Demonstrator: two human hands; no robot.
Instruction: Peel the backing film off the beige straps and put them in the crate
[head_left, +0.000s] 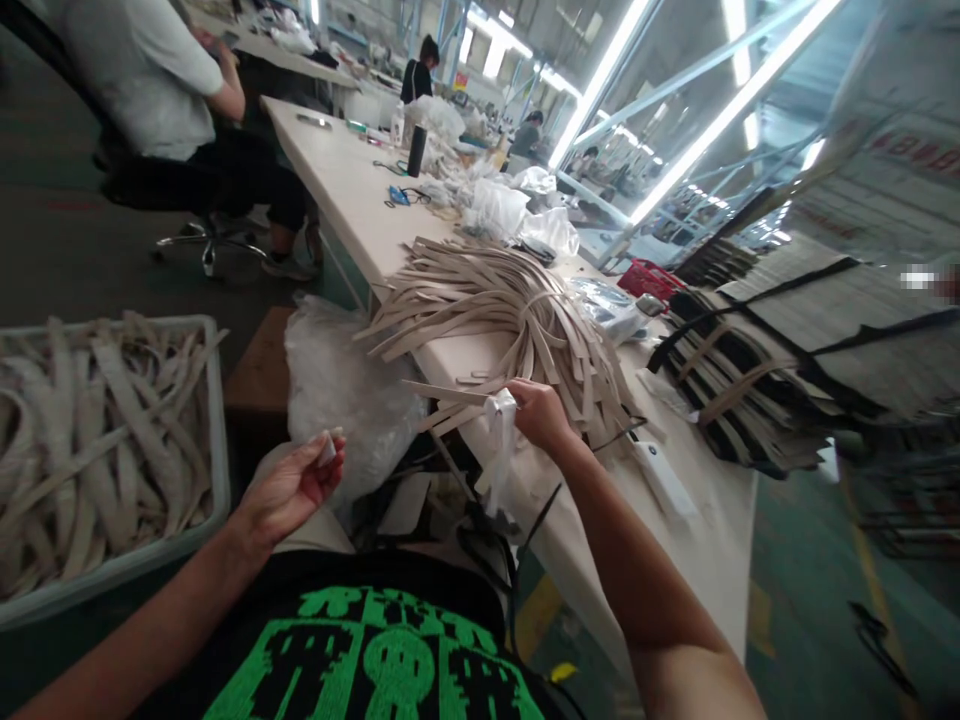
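Observation:
My left hand (296, 485) is held above my lap, its thumb and fingers pinching a small white piece (328, 450), perhaps paper or tape. Over the table's near edge, my right hand (541, 412) is closed on a beige strap (448, 392) that points out to the left. A white ribbon-like strip (501, 455) hangs down beside those fingers; whether they grip it too is unclear. Just beyond the right hand, a large bundle of beige straps (480, 290) spreads over the table (349, 215), gathered near its middle.
At left stands a white crate (219, 430) of beige straps. A clear plastic bag (345, 390) hangs by the table edge. A white box-like object (664, 478) lies right of my arm, near stacked dark-edged pieces (739, 385). Scissors (405, 196) lie farther back. A seated person (150, 80) is at left.

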